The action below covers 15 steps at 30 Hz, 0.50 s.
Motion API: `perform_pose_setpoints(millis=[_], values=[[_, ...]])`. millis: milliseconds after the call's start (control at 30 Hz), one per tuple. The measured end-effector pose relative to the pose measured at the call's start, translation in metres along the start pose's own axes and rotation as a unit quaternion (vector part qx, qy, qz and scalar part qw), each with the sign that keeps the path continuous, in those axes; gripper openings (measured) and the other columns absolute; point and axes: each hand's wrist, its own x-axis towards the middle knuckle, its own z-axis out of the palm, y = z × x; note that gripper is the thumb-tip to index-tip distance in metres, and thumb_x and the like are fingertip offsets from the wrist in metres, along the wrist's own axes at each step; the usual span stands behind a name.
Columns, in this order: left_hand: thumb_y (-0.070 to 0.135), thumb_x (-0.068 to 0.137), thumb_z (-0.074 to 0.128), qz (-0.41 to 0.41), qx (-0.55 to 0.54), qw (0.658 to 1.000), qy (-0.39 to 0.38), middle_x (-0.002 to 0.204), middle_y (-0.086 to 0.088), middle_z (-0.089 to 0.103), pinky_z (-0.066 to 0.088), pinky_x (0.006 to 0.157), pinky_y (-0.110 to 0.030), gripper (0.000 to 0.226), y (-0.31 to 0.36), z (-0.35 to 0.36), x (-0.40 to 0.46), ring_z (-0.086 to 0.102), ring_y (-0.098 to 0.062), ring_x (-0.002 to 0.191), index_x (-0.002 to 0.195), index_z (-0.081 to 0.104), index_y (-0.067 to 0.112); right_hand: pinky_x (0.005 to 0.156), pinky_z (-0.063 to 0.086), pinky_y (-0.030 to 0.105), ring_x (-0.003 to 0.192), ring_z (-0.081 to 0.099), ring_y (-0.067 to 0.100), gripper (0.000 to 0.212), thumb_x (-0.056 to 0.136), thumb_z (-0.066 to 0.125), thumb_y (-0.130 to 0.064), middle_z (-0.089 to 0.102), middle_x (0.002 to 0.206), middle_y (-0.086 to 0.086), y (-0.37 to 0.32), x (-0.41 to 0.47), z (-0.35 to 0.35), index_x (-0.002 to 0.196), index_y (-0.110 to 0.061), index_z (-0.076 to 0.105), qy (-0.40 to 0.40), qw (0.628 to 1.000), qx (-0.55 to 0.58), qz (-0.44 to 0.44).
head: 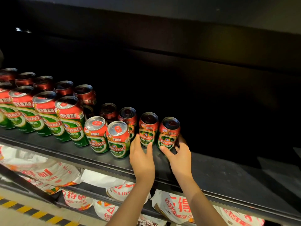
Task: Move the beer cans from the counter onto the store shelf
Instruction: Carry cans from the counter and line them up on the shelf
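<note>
Two short red-and-green Tsingtao beer cans stand upright on the black store shelf, at the right end of the row. My left hand grips the base of the left can, with the thumb in front and the fingers on its left side. My right hand grips the base of the right can, thumb in front and fingers curled round its right side. Both cans appear to rest on the shelf surface. The counter is out of view.
Left of my hands stand more short cans and several tall cans in two rows. The shelf to the right and behind is dark and bare. White bags with red print fill the lower shelf. A yellow-black floor stripe runs at bottom left.
</note>
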Motion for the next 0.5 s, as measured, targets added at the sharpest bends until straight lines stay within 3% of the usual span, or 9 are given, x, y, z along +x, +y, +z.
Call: perform_pose_setpoints(millis=[500], values=[[0.015, 0.091, 0.056, -0.018, 0.015, 0.999, -0.045, 0.143, -0.004, 0.040, 0.032, 0.107, -0.028, 0.055, 0.011, -0.009, -0.005, 0.038, -0.018, 0.133, 0.142, 0.035, 0.013, 0.086, 0.041, 0.021, 0.100, 0.050, 0.005, 0.051, 0.077, 0.076, -0.026, 0.057, 0.111, -0.002, 0.007, 0.002, 0.001, 0.120, -0.013, 0.053, 0.001, 1.000, -0.023, -0.016]])
